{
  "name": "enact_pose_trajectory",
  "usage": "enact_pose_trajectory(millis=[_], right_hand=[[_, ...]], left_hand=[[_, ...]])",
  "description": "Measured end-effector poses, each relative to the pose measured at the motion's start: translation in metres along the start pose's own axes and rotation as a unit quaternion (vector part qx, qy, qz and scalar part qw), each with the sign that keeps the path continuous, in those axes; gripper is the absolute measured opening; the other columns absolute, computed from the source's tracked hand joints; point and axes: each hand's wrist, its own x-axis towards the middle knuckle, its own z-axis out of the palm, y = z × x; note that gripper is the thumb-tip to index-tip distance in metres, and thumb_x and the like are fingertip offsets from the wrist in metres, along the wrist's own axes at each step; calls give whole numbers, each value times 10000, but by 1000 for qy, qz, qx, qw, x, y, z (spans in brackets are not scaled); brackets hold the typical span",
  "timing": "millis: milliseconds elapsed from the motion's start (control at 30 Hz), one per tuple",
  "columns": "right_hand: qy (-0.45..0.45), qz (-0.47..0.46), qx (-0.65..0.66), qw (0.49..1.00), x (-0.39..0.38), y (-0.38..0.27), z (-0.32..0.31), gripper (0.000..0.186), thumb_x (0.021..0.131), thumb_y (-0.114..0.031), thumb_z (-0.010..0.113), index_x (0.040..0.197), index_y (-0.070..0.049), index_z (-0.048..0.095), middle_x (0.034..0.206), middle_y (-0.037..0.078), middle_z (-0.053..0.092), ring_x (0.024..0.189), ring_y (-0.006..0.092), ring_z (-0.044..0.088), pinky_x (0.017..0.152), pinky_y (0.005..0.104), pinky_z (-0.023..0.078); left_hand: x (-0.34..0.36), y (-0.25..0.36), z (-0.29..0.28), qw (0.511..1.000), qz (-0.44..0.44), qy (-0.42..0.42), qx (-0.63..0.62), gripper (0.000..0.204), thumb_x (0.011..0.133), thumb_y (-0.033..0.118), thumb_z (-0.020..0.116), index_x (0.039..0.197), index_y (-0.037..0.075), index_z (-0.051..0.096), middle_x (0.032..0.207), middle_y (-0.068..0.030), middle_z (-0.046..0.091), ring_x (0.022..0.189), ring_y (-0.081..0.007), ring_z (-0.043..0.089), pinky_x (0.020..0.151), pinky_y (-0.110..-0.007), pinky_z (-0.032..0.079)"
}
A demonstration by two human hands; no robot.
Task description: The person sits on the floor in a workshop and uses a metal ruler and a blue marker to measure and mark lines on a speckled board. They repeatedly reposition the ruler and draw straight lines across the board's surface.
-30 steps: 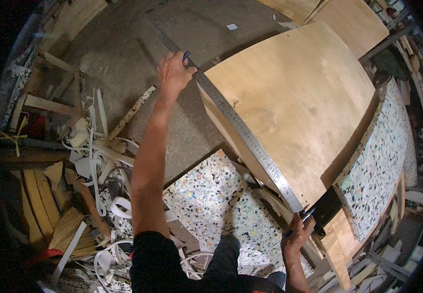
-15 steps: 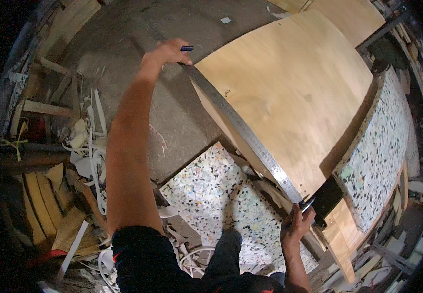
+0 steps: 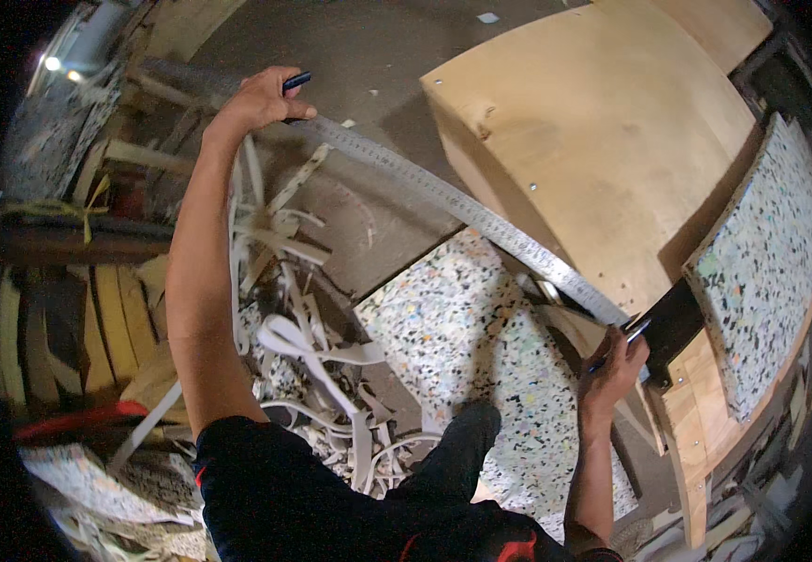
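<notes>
A long metal ruler (image 3: pixel 453 197) stretches slantwise between my hands, off the near left side of a plywood box (image 3: pixel 603 140). My left hand (image 3: pixel 261 101) is closed on its far end, and a dark blue pen-like stick (image 3: pixel 297 81) pokes out between the fingers. At the near end, my right hand (image 3: pixel 615 370) is closed around a pen (image 3: pixel 636 332) and touches the ruler beside the box's near corner. Part of the right fingers' grip on the ruler is hidden. Screw heads and a knot mark the plywood top.
A speckled foam sheet (image 3: pixel 443 309) lies on the floor by my leg. Another speckled foam piece (image 3: pixel 762 272) sits on a wooden frame (image 3: pixel 696 412) at right. White strip offcuts (image 3: pixel 322 351) are heaped at left, near yellow-brown pieces (image 3: pixel 111 323).
The ruler has come away from the plywood box's edge and swung out to the left. Both hands have moved with it, and the view has shifted.
</notes>
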Motion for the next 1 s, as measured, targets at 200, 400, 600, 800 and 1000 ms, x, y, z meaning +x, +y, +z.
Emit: enact_pose_trajectory(millis=[200, 400, 600, 800, 1000], right_hand=[[-2, 16, 45, 999, -14, 14, -4, 381, 900, -11, 641, 1277, -45, 604, 1206, 274, 564, 1111, 418, 560, 943, 446, 469], [47, -44, -39, 997, -118, 15, -60, 413, 898, -60, 661, 1307, -72, 610, 1309, 236, 567, 1223, 413, 539, 985, 482, 478], [-3, 3, -103, 995, -289, 49, -121, 404, 895, -109, 692, 1290, -63, 620, 1223, 229, 595, 1158, 416, 565, 930, 484, 498], [-42, 126, -192, 972, -421, 166, -220, 393, 920, -181, 675, 1298, -84, 624, 1137, 242, 616, 1043, 439, 608, 888, 487, 508], [-4, 205, -277, 939, -513, 268, -283, 386, 943, -232, 656, 1289, -65, 628, 1170, 240, 648, 1035, 430, 635, 884, 490, 524]], left_hand=[[-185, 5, -44, 979, 59, 45, -191, 456, 782, 262, 836, 738, 110, 409, 679, 46, 352, 644, -111, 353, 586, -309, 322], [-347, 25, -29, 979, 47, 171, -98, 466, 711, 328, 844, 697, 68, 458, 604, -22, 473, 602, -142, 443, 566, -325, 384], [-442, 27, 39, 970, 82, 206, -101, 453, 720, 298, 843, 708, 71, 451, 644, -20, 458, 630, -143, 430, 582, -338, 368], [-446, 43, 124, 970, 104, 124, -181, 468, 680, 371, 852, 713, 69, 496, 640, -63, 573, 617, -210, 541, 632, -384, 457], [-449, 133, 215, 968, 130, 87, -194, 474, 694, 399, 850, 678, 82, 498, 617, -77, 567, 617, -227, 556, 641, -371, 446]])
